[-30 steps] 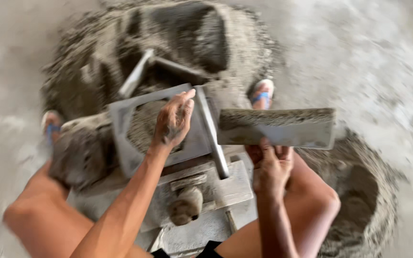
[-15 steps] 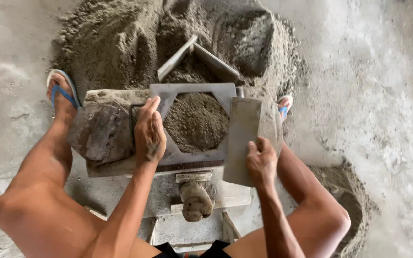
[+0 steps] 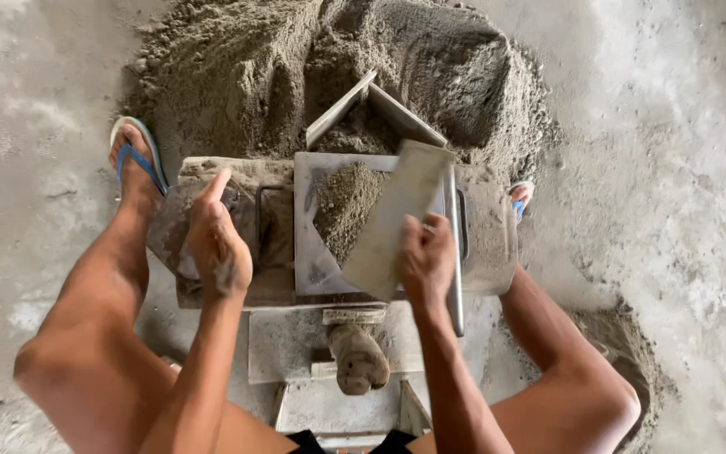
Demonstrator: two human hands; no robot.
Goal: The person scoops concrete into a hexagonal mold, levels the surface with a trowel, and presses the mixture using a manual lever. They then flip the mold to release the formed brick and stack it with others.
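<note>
A square metal block mould (image 3: 313, 261) stands between my knees, partly filled with grey sandy mix (image 3: 342, 206). My right hand (image 3: 428, 256) grips a flat grey board (image 3: 397, 220) and holds it slanted across the mould's right half. My left hand (image 3: 218, 244) hovers edge-on over the mould's left side plate (image 3: 262, 223), fingers together, holding nothing. A grimy handle knob (image 3: 357, 360) sticks out below the mould on the machine frame.
A big heap of damp sand-cement mix (image 3: 296, 76) lies just beyond the mould, with a metal scoop (image 3: 376, 109) sunk in it. My feet in blue sandals (image 3: 138, 160) flank the machine. The concrete floor (image 3: 674, 168) spreads right, with more mix (image 3: 623, 353).
The board has swung from flat beside the mould to slanted over the mix. My left hand has lifted off the mould frame and moved left. The view has steadied.
</note>
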